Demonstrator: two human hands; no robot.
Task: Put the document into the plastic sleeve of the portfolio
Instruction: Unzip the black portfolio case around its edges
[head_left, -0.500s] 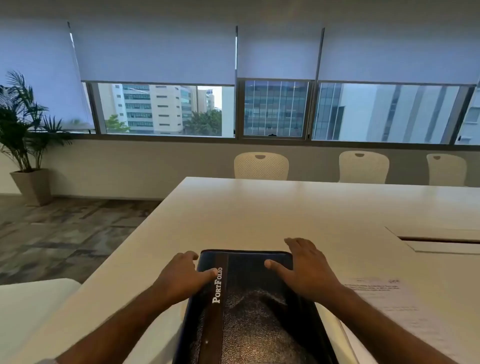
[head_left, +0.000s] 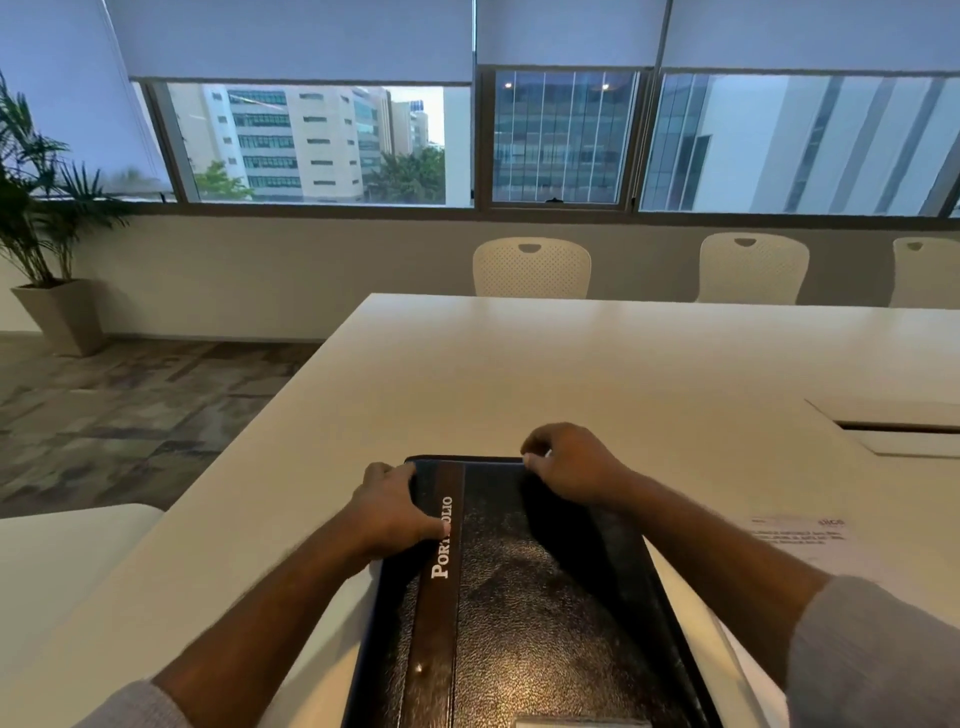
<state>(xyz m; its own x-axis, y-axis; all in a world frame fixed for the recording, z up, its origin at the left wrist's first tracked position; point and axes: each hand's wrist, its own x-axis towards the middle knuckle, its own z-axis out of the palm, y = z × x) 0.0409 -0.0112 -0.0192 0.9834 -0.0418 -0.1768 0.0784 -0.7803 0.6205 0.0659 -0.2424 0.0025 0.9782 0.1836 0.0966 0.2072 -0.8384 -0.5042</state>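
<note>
A closed black portfolio (head_left: 530, 613) with a brown spine strip and white lettering lies on the white table (head_left: 519, 364) in front of me. My left hand (head_left: 395, 512) rests flat on its left edge over the spine, thumb on the lettering. My right hand (head_left: 569, 465) curls over the far right corner of the cover, fingers pinching something small and pale at the edge. The printed document (head_left: 802, 538) lies flat on the table to the right of the portfolio, partly hidden by my right forearm.
A recessed cable hatch (head_left: 898, 428) sits in the table at the right. White chairs (head_left: 532, 267) line the far side under the windows. A potted palm (head_left: 47, 249) stands on the floor at the far left. A white surface (head_left: 62, 551) adjoins at lower left.
My right hand has moved from lying flat on the cover to curling around its far right corner. My left hand has slid slightly onto the spine. The view has tilted down a little.
</note>
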